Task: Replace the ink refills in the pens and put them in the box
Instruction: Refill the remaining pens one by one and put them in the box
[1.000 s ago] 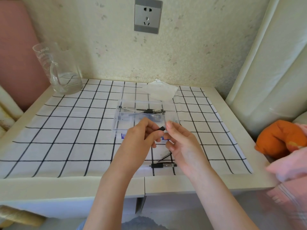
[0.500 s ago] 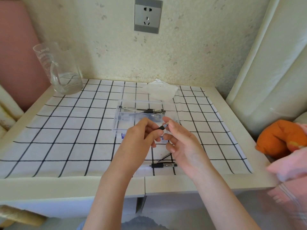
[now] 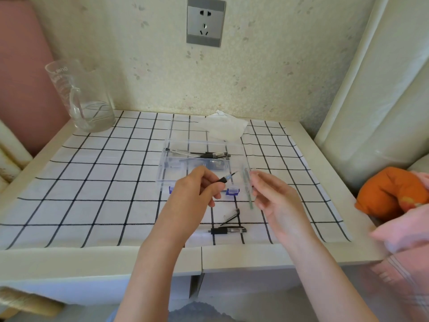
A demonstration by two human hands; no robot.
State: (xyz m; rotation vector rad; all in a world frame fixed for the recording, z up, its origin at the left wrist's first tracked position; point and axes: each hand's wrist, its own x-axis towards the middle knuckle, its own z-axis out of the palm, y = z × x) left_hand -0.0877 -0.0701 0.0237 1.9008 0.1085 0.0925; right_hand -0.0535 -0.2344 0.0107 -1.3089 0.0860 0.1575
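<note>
White table edge [image 3: 162, 259] lies nearest me, with a black-checked cloth [image 3: 92, 205] spread over the top. On the cloth near that edge lies a loose pen [image 3: 228, 230], black and clear. Just beyond it is a short slanted pen part [image 3: 232, 217]; I cannot tell which part it is.

Above those, my left hand [image 3: 197, 194] has its fingers curled and pinches a black-gripped front piece [image 3: 226, 179], its tip pointing far and right. My right hand [image 3: 271, 198], apart from the left, pinches a clear barrel [image 3: 248, 189] between thumb and fingers, holding it nearly upright. The two pieces are near each other but not touching.

Beyond the hands sits the clear box [image 3: 162, 159], with a blue latch [image 3: 232, 191] on its near wall; my left hand hides part of that wall. Several pens [image 3: 209, 155] lie across the box's far side.

Farther on is a crumpled white tissue [image 3: 222, 127], and at the far left a glass jug [image 3: 81, 96]. A grey socket [image 3: 205, 22] is on the wall. An orange cushion [image 3: 390, 194] sits off the table's right side.
</note>
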